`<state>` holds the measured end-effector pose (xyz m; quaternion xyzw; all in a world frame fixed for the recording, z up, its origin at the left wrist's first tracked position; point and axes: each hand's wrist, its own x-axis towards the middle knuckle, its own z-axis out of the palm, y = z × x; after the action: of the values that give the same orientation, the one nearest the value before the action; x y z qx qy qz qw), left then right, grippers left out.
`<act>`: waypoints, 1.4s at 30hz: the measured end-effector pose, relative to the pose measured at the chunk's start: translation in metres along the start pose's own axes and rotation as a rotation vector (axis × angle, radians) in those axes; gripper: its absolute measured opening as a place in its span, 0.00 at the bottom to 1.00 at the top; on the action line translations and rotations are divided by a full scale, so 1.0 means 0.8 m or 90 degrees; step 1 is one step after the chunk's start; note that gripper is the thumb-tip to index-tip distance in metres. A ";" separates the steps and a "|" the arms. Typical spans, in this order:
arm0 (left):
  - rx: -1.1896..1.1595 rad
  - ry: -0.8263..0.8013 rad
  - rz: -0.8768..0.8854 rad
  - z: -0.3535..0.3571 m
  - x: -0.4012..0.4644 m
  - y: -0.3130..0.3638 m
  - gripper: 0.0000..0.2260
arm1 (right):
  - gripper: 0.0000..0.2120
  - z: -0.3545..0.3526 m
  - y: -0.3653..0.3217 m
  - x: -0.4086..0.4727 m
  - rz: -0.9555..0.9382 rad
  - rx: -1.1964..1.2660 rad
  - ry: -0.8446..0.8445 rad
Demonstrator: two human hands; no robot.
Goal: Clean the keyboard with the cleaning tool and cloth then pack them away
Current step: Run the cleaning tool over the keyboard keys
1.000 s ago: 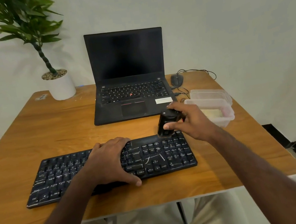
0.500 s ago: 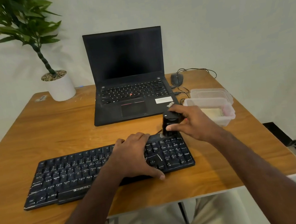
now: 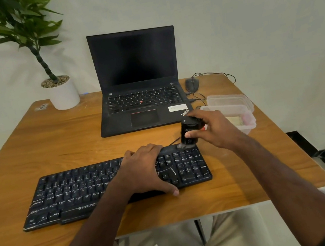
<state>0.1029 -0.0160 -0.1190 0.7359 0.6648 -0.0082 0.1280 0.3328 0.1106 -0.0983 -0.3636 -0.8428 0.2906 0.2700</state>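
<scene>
Two hands are occupied: keyboard (image 3: 112, 186) is pressed by flat left hand (image 3: 143, 168); cleaning tool (image 3: 188, 132) is gripped at its far-right edge by right hand (image 3: 215, 129).

You can read "ZEBRONICS" in pale print on front edge of black keyboard (image 3: 114, 185), just left of your left forearm. "ThinkPad" logo sits slanted on laptop (image 3: 140, 96) palm rest, near right corner. Key legends on both too small to read reliably. White sticker on palm rest illegible.

A keyboard (image 3: 114, 185) lies along the tabletop's (image 3: 54, 146) front edge, a laptop (image 3: 140, 96) behind it. A plant pot (image 3: 63, 93) occupies the far-left corner; containers (image 3: 238, 108) sit by the right edge.
</scene>
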 end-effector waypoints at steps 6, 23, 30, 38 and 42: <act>0.006 0.005 -0.007 0.002 0.000 0.000 0.63 | 0.18 0.004 -0.023 0.006 -0.021 0.042 0.055; 0.002 0.055 0.003 0.019 -0.010 -0.004 0.62 | 0.19 0.026 -0.019 0.004 0.001 0.009 0.010; -0.007 0.048 0.002 0.018 -0.010 -0.005 0.62 | 0.18 0.039 -0.038 0.018 -0.020 0.061 0.005; -0.009 0.040 0.003 0.018 -0.010 -0.006 0.62 | 0.20 -0.025 0.001 -0.001 0.021 -0.032 -0.017; -0.010 0.034 -0.004 0.016 -0.009 -0.004 0.62 | 0.20 -0.022 -0.002 0.002 0.030 -0.004 0.047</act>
<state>0.1011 -0.0252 -0.1304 0.7327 0.6704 0.0165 0.1157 0.3426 0.1160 -0.0845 -0.3949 -0.8244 0.2804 0.2928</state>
